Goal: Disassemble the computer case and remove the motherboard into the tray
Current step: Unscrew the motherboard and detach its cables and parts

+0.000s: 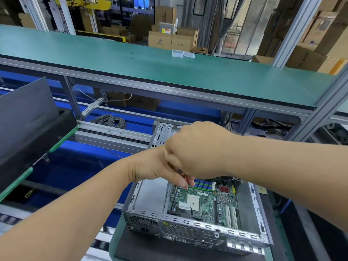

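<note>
Over the open case (197,221), both hands are working close together above the far end of the motherboard (205,202). That board is lying flat on the case floor, directly below and slightly nearer than the fingers, its long axis running from the near rear panel away toward the far end, parallel to the case's length. The right hand (197,151) is sitting on top with fingers curled down; something small, orange and dark, is showing beneath it, but I cannot tell which hand is pinching it. The left hand (158,166) is reaching in from the left, thumb pointing down toward the blue slots (204,182), and is nearer the board. Any tray is hard to identify.
</note>
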